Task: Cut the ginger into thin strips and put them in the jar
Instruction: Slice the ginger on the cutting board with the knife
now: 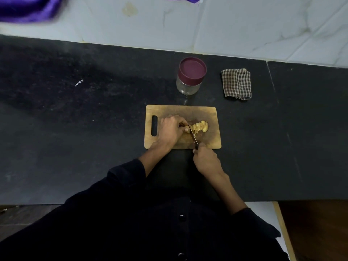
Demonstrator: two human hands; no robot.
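Head view: ginger under curled left hand, right hand gripping knife alongside.

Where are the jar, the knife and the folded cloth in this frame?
jar (188, 85), head view, on the clear glass body below the lid.
knife (193, 135), head view, on the blade over the board.
cloth (236, 84), head view, on the middle of the checked fabric.

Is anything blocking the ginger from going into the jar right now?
Yes. The maroon lid is on the jar, closing its mouth. The countertop between the cutting board and the jar looks bare.
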